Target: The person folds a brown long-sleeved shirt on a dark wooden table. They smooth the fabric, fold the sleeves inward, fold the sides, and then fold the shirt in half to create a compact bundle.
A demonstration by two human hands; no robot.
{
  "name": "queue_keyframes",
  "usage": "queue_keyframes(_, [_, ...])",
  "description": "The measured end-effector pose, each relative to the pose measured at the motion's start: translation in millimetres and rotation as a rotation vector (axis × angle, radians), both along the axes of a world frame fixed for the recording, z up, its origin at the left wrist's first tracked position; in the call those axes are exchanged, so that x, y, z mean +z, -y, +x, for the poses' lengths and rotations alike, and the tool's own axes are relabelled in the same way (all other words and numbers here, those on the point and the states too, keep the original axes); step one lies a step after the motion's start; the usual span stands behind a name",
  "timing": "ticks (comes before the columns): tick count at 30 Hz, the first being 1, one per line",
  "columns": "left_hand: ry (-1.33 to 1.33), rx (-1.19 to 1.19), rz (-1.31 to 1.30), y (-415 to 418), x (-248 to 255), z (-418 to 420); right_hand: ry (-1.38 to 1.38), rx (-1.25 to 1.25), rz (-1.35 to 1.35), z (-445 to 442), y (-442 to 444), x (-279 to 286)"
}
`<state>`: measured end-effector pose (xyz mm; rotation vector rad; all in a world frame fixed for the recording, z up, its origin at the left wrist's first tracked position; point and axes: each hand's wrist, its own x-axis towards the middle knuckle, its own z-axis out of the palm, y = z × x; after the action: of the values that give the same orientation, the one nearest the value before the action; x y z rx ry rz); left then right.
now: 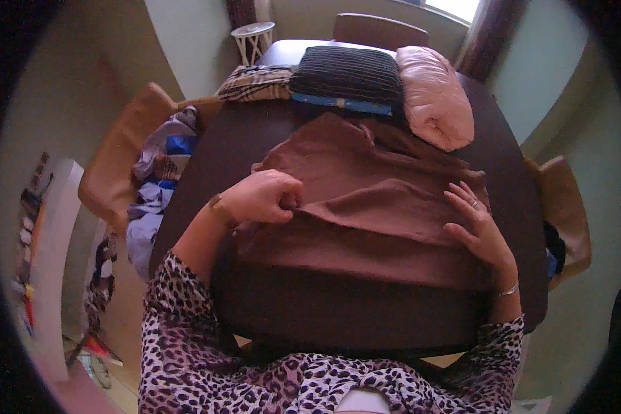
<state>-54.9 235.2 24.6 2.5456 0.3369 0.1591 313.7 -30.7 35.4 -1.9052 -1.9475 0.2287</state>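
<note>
A brown cloth garment [362,207] lies spread on the dark wooden table [341,315], with a raised fold running across its middle. On its left side my left hand [266,194] pinches the fabric between thumb and curled fingers, where the fold begins. My right hand [471,222] rests on the garment's right side, fingers apart and holding nothing. The garment's near edge lies loosely across the table. Its far part is rumpled below the folded things.
Farther back are a plaid folded cloth [259,83], a dark striped folded textile [346,72] over a blue item [341,103], and a rolled pink quilt [437,98]. Clothes [158,155] heap on a tan chair [119,155] at left. Another chair [566,207] stands right.
</note>
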Motion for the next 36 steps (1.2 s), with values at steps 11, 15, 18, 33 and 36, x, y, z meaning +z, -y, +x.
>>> queue_keyframes(11, [0.001, 0.007, 0.017, -6.1, -9.6, -0.1, 0.232, 0.428, 0.106, -133.8, -57.7, 5.3])
queue_keyframes(15, [0.054, -0.008, -0.028, -10.8, -9.4, 0.2, 0.326, 0.356, 0.143, -153.7, -96.0, -12.4])
queue_keyframes(18, [-0.007, 0.037, -0.004, -10.4, -12.7, 1.8, 0.401, 0.336, 0.176, -148.7, -105.8, -14.5])
queue_keyframes(33, [0.056, 0.024, 0.142, -6.1, -18.7, 1.1, 0.104, -0.127, 0.076, -37.2, -42.8, -8.4])
queue_keyframes(36, [-0.036, 0.076, 0.106, -6.2, -16.5, 0.6, -0.098, -0.092, 0.149, -13.5, -53.5, 8.3])
